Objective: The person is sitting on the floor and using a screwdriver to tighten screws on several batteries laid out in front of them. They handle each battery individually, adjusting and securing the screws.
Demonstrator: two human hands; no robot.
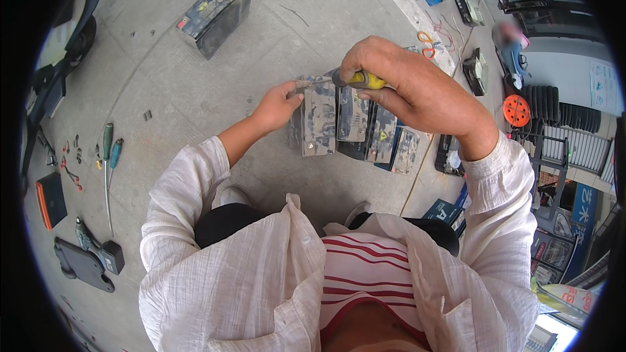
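Right hand (399, 79) wrapped round the yellow-handled screwdriver (367, 80), shaft pointing left, crosswise over the camouflage block (319, 124) toward left hand (276, 108), fingers bunched, hold unclear

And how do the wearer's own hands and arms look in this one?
The left hand and right hand are gloveless, with no watch visible. Loose, crinkled off-white sleeves cover the arms, ending on the forearms and leaving the wrists bare.
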